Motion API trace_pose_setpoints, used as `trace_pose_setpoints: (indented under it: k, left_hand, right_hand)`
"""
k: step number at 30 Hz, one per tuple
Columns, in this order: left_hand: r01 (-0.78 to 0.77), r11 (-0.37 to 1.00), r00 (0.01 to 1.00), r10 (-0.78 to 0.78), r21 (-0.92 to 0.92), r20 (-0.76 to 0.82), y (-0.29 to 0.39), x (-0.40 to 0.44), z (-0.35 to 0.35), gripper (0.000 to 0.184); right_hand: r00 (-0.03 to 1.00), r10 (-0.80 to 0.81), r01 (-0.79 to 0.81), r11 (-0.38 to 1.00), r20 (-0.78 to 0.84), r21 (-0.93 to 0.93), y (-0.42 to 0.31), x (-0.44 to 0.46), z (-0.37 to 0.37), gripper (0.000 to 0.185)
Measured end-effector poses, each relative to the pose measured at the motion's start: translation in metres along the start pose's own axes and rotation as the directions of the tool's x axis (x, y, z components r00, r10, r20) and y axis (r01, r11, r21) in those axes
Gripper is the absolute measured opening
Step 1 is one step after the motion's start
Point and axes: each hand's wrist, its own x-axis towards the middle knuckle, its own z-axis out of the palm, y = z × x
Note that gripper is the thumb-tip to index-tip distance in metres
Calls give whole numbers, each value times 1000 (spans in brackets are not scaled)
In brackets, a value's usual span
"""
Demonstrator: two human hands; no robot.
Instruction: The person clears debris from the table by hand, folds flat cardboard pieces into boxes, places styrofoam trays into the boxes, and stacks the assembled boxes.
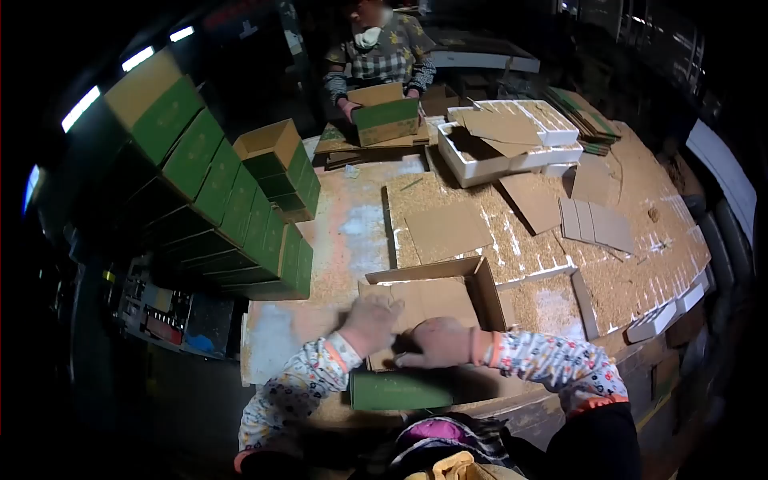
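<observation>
Right in front of me lies an open cardboard box (485, 292), brown inside, with a green panel (400, 390) on the side nearest me. My left hand (372, 324) is over the box's left part, knuckles up, its fingers reaching inward and slightly apart. Over the near part of the box is my right hand (440, 342). Its thumb points left and its other fingers bend down, smeared and partly hidden, so their grip is unclear. Brown cardboard (438, 300) covers the box's floor.
Stacked green boxes (232, 200) rise at the left, beside a shorter stack (290, 180). Across the table a co-worker (380, 48) holds a green and brown box (386, 122). White foam trays (480, 166) and loose cardboard sheets (448, 228) lie on the particle-board tabletop (656, 200).
</observation>
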Motion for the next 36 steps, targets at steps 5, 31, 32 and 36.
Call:
trace_pose_setpoints:
  k: [5, 31, 32, 36]
  left_hand:
    - [191, 980, 935, -201, 63, 293, 45, 36, 64, 56]
    - [133, -67, 702, -698, -989, 141, 12, -38, 180, 45]
    - [10, -300, 611, -753, -954, 244, 12, -59, 189, 41]
    - [-594, -736, 455, -639, -323, 620, -5, -192, 261, 30]
  right_hand:
    - [985, 120, -135, 983, -122, -123, 103, 12, 61, 67]
    - [870, 415, 123, 337, -265, 933, 145, -15, 86, 40]
    - [899, 421, 77, 128, -125, 989, 118, -13, 76, 36]
    - [926, 376, 25, 66, -48, 998, 22, 60, 95, 41]
